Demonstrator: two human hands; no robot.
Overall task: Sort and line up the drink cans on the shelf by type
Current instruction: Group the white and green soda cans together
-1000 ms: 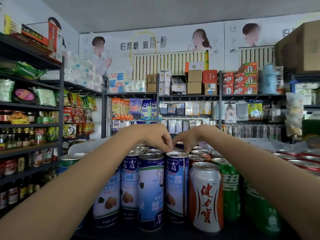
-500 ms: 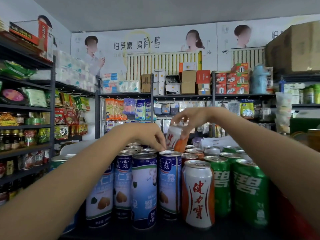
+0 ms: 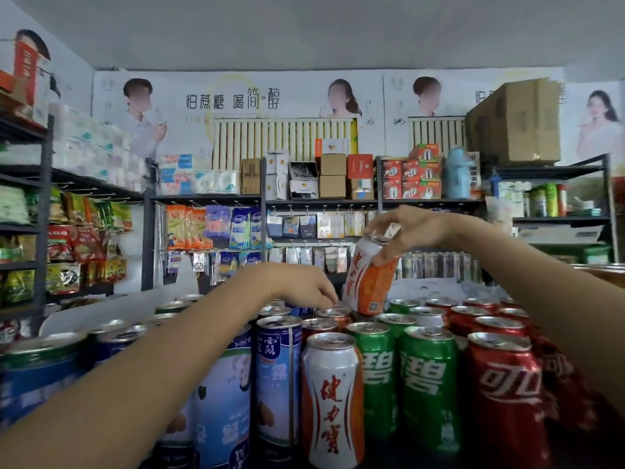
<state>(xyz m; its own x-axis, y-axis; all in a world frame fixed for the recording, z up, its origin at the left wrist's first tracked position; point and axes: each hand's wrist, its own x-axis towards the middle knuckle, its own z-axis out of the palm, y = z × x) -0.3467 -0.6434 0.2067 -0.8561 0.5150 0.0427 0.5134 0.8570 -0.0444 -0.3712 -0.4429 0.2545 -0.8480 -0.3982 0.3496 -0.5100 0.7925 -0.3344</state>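
right hand | fingers curled, pinching rim of tilted white-and-orange aluminium drink can, lifted above rows | left hand | fingertips curled down on a can top

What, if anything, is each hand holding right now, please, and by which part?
The right hand holds a tilted white-and-orange drink can by its top rim and upper side. The left hand holds nothing I can see.
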